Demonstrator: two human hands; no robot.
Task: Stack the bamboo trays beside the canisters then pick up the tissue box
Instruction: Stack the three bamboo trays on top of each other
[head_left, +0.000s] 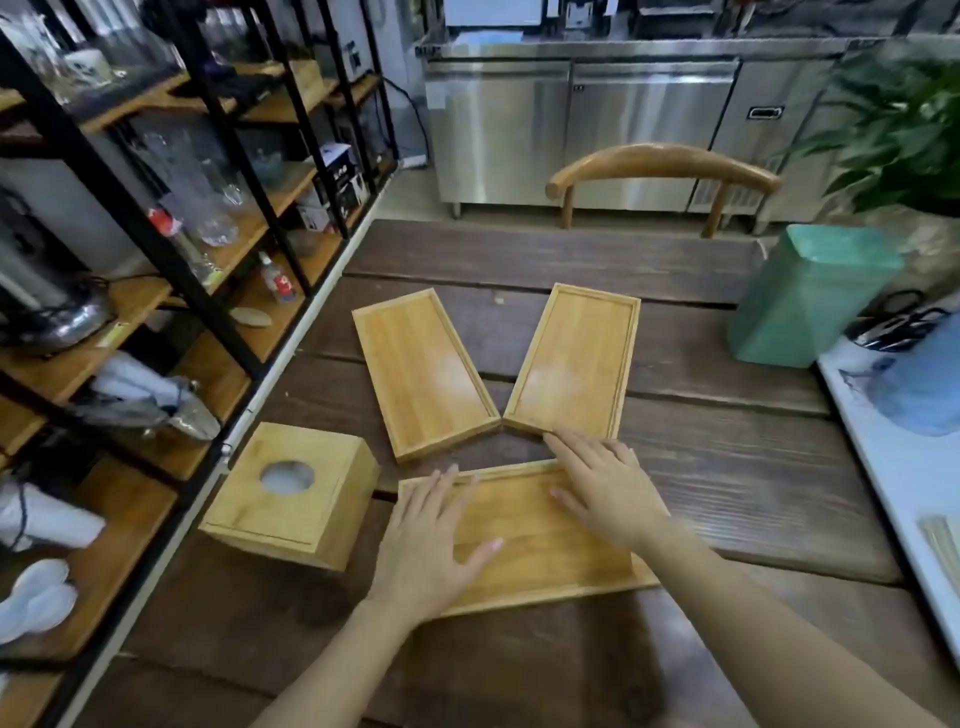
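Both hands' grip slack, left hand (434, 540) and right hand (608, 488) flat on nearest tray (545, 551), tissue box (293, 493) just left.

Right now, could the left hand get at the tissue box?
Probably yes. The left hand lies flat on the near tray, and the tissue box stands just to its left with bare table between and nothing on top.

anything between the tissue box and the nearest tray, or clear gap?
Head view: only the left hand, lying flat on the near tray's left end. The narrow strip of table between that tray and the tissue box is bare.
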